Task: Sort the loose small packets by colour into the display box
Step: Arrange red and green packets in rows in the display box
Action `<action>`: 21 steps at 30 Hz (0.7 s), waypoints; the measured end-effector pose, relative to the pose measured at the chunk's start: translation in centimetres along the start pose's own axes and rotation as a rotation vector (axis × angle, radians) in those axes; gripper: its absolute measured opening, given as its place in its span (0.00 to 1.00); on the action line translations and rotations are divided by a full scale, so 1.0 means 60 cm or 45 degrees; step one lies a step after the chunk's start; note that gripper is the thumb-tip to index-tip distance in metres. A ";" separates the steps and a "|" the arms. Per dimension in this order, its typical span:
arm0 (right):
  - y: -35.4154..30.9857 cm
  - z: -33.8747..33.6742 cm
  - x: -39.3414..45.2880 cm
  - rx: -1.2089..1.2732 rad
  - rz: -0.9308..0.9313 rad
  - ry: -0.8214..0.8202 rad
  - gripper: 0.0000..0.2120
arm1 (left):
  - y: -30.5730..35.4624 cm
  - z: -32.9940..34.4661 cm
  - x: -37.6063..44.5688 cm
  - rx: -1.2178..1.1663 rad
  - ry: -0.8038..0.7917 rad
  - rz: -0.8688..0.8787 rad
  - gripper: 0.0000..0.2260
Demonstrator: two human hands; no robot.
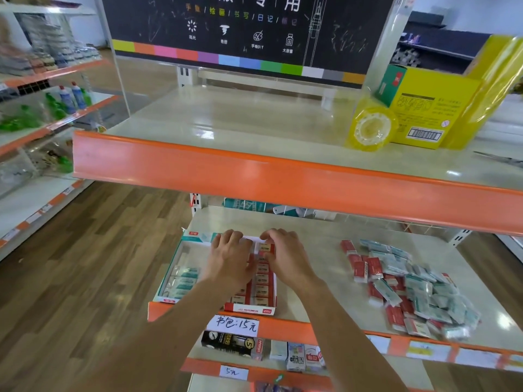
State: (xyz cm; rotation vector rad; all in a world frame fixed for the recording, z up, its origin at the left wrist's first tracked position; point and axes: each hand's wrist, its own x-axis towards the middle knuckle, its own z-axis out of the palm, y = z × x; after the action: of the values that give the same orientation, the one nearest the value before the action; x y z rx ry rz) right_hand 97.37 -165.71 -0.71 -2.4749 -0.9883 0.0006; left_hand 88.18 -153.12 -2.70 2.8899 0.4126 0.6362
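The display box point(181, 251) lies on the middle shelf at the left. Its left lane holds a few teal packets point(184, 278); its right side holds rows of red packets point(263, 287). My left hand point(230, 257) rests on the red rows, fingers bent at the box's far end. My right hand point(283, 254) presses on the far end of the right red row, fingertips on a red packet point(266, 247). Whether either hand grips a packet is hidden. A loose pile of red and teal packets point(407, 290) lies on the shelf to the right.
An orange-edged upper shelf point(283, 179) overhangs the work area, carrying a yellow tape roll point(370, 128) and a yellow box point(424, 108). Boxed goods point(232, 343) sit on the shelf below. A neighbouring rack with bottles point(68, 97) stands at the left across the wooden floor.
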 end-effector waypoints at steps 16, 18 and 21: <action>-0.010 0.001 0.016 -0.104 0.077 0.018 0.11 | -0.005 0.001 0.019 0.004 -0.081 -0.013 0.09; -0.010 0.001 0.017 -0.130 0.080 0.022 0.11 | -0.005 0.002 0.020 -0.002 -0.088 -0.018 0.09; -0.010 -0.002 0.019 -0.173 0.073 0.008 0.12 | -0.003 0.003 0.022 0.002 -0.101 -0.014 0.10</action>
State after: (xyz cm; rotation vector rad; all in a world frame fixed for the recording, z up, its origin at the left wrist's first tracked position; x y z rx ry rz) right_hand 97.87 -164.63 -0.18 -2.6240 -0.9431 -0.0578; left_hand 89.37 -152.61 -2.40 2.9006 0.4185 0.5174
